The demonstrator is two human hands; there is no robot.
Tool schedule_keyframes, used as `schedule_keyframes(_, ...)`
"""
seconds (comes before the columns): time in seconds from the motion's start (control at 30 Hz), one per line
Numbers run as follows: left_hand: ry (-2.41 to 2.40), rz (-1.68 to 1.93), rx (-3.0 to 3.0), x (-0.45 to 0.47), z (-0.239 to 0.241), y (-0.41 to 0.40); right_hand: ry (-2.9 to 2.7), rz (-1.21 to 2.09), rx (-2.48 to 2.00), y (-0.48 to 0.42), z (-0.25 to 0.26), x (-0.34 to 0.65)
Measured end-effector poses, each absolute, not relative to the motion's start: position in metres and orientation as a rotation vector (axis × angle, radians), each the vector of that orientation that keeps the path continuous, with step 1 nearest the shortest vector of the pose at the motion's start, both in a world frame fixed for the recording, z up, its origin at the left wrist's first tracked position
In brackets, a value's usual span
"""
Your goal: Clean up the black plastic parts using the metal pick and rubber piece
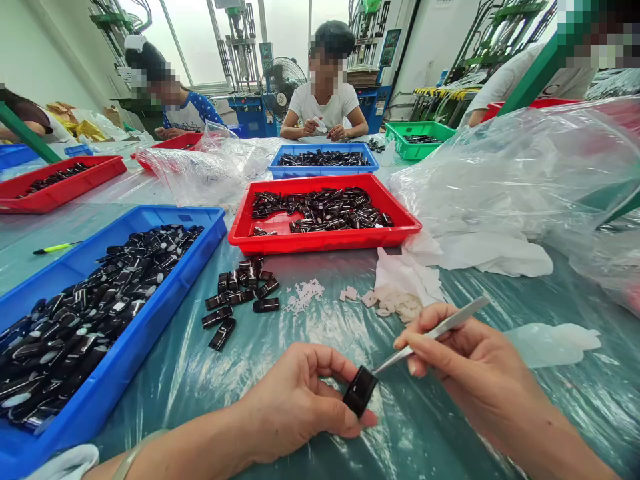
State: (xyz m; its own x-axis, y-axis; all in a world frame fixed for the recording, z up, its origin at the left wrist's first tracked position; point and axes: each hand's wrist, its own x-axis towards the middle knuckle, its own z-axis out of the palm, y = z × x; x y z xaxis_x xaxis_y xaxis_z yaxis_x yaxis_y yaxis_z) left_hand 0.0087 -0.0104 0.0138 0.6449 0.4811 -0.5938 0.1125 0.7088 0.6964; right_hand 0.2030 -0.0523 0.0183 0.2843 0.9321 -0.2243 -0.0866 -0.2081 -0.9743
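Between the thumb and fingers of my left hand [305,397] is a small glossy black plastic part [360,391], held tilted above the table. My right hand [460,360] pinches metal tweezers [440,328], whose tips meet the upper right edge of that part. Whether the tips grip anything small cannot be made out. Beyond my hands lie a loose group of similar black parts [240,293], a scatter of tiny white bits [305,295] and some pale flat pieces [400,305] beside a crumpled white sheet [405,273].
A blue tray [200,267] heaped with black parts stands at left, a red tray [325,247] ahead. Clear plastic sheeting [520,173] bunches up at right, near a translucent glove-like item [550,343]. A pen [57,247] lies far left. Co-workers sit across the table.
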Motion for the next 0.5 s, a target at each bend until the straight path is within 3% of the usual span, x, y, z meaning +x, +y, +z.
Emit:
schedule_keyframes(0.23,0.771,0.281,0.812,0.006,0.009,-0.013,-1.352,1.223,-1.734,-0.054,0.021,0.224)
schedule_keyframes(0.5,0.739,0.310,0.800,0.007,0.011,-0.012,-1.941,0.747,-1.965,-0.059,0.008,0.213)
